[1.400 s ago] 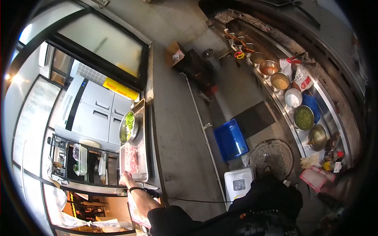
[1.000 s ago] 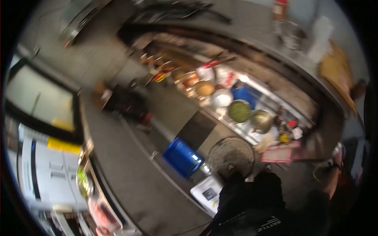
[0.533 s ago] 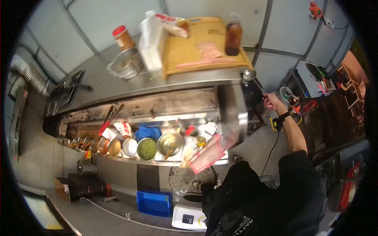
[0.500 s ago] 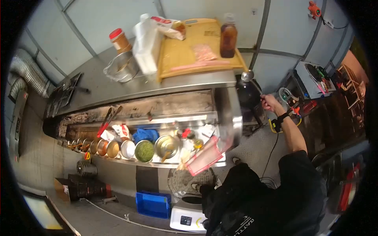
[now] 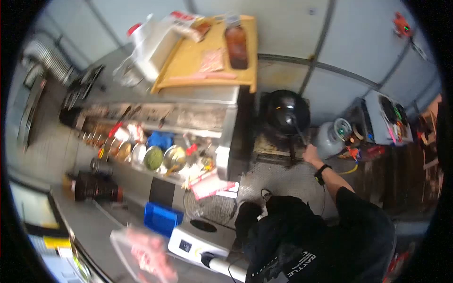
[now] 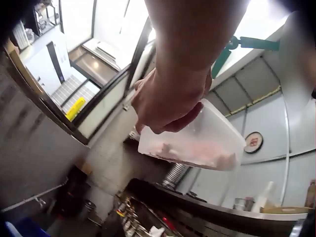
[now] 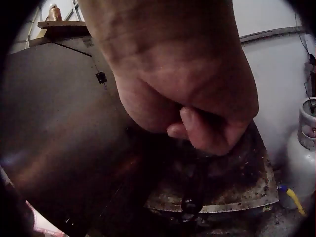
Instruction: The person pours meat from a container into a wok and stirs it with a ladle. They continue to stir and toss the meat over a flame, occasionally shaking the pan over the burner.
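In the head view my right hand (image 5: 311,154) grips the long handle of a metal ladle (image 5: 300,132). The ladle reaches into a round black wok (image 5: 283,104) on a low burner stand. Seen from the right wrist, that hand (image 7: 192,98) has its fingers curled, and the ladle is hidden behind it. My left hand (image 6: 170,98) grips the rim of a translucent plastic tub (image 6: 217,123) holding pink raw meat (image 6: 197,152). The same meat (image 5: 148,254) shows blurred at the lower left of the head view, where the left hand is out of sight.
Left of the wok runs a steel counter (image 5: 203,94) bearing a yellow cutting board (image 5: 188,59) and a brown bottle (image 5: 236,47). Several seasoning bowls line its lower shelf. A gas cylinder (image 5: 328,139) stands right of the wok; a white bin (image 5: 188,240) and blue crate (image 5: 160,218) sit on the floor.
The head view has swung from the window counter towards the wok. My right hand has brought the ladle down into the wok. The tub of meat has come into view at lower left.
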Demonstrator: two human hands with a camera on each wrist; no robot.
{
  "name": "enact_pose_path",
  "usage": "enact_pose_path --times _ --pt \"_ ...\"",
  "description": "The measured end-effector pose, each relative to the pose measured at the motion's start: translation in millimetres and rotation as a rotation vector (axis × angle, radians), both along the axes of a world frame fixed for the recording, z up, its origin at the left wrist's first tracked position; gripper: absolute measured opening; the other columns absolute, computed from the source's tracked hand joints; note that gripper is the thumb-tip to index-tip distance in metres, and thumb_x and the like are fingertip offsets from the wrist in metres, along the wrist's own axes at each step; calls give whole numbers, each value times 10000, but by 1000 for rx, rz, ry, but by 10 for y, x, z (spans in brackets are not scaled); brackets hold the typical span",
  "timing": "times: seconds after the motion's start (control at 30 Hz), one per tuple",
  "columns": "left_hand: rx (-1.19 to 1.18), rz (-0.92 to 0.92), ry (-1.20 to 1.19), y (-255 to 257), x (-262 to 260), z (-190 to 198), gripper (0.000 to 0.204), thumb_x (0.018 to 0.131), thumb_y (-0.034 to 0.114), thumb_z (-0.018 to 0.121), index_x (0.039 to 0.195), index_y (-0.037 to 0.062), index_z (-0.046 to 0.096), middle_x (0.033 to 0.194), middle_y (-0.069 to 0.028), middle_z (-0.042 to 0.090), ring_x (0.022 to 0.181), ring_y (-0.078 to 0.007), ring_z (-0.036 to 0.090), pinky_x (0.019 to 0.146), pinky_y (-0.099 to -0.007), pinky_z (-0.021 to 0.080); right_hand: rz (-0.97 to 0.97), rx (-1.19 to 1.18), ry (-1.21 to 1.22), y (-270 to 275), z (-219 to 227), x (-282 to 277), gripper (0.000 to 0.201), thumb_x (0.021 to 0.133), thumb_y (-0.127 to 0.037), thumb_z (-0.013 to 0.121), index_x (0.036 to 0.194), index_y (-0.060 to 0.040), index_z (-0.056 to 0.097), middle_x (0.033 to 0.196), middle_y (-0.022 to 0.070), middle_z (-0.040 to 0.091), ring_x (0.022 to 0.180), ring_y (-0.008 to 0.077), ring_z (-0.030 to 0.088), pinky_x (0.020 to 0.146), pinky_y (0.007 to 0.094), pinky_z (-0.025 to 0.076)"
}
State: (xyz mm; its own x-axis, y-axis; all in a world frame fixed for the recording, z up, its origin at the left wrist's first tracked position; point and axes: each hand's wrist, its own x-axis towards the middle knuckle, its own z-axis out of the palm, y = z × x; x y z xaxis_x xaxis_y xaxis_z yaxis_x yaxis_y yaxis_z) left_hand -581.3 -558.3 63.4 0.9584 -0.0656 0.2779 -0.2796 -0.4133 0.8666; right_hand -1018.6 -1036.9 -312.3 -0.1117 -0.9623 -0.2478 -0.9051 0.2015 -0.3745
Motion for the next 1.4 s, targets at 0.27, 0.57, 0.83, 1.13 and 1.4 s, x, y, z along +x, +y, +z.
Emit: enact_pose_path --times 0.27,0.57,0.83,1.13,1.4 --pt "-407 -455 183 -974 -423 -82 717 833 -48 558 1418 122 180 1396 -273 455 866 -150 601 685 -212 478 4 105 41 194 255 -220 331 821 -134 666 1039 96 569 992 260 629 949 421 618 832 471 514" --pt "-309 -795 -100 -2288 -1838 -157 528 842 -85 469 1338 32 329 1139 -110 460 1056 -215 554 698 -310 532 -160 28 -99 -2 84 -750 373 770 -156 703 1043 64 576 1046 289 627 981 446 619 853 492 503" --pt "172 -1118 -262 -4328 -3049 -1168 681 755 -49 571 1382 118 366 1480 -288 320 895 -501 625 666 -499 559 -114 -183 -107 -264 571 -1469 321 887 -245 615 840 73 624 824 315 633 871 487 618 748 547 479" --pt "793 -1275 -678 -6232 -3457 -2685 652 840 181 628 1430 207 351 1575 -226 145 963 -409 662 701 -427 582 162 -258 119 -715 1017 -1764 266 904 -190 572 1032 44 565 766 212 677 731 376 683 619 484 541" --pt "951 -1390 -1024 -6927 -3478 -3215 711 779 144 691 1403 217 357 1578 -255 75 823 -368 690 593 -411 591 417 -436 386 -1013 961 -1621 339 772 -142 629 1039 54 559 659 96 631 597 206 659 476 316 504"
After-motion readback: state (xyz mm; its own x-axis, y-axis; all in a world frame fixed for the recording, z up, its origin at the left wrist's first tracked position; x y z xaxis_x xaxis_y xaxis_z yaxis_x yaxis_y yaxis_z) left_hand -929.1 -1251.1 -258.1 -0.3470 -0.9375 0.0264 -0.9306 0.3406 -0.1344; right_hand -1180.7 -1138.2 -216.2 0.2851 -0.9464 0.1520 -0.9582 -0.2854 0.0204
